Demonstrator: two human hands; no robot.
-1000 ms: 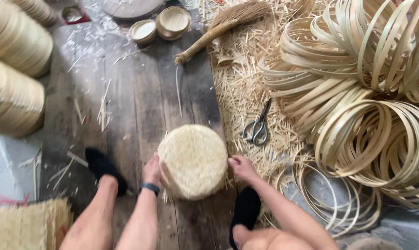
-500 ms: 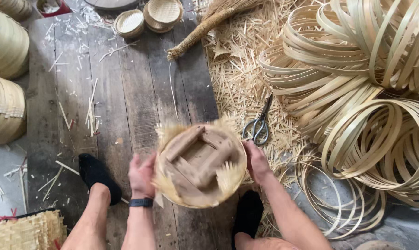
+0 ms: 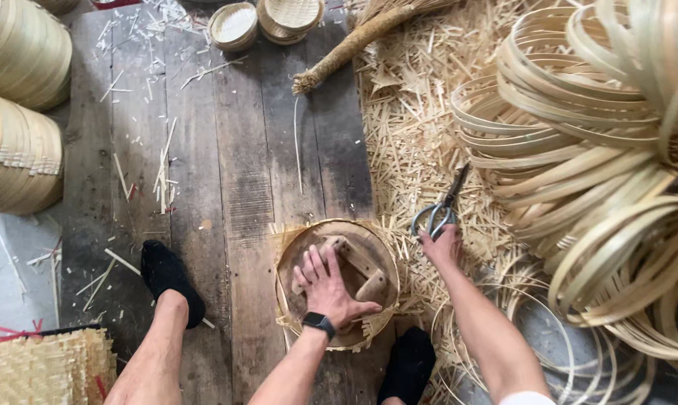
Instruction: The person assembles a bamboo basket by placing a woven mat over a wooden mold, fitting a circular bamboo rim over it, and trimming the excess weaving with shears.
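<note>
A round woven bamboo basket piece lies upside down on the wooden floor between my feet, with a wooden form inside it and frayed strips around its rim. My left hand presses flat on the wooden form, fingers spread. My right hand reaches to the right and closes around the handles of the metal scissors, which lie on the bamboo shavings.
Heaps of bamboo hoops fill the right side. Stacked bamboo rings stand at the left. Small finished baskets and a straw broom lie at the top. A woven mat sits at bottom left.
The basket was flipped over and set down on the floor. My right hand left its rim and moved right onto the scissors. My left hand shifted onto the wooden form.
</note>
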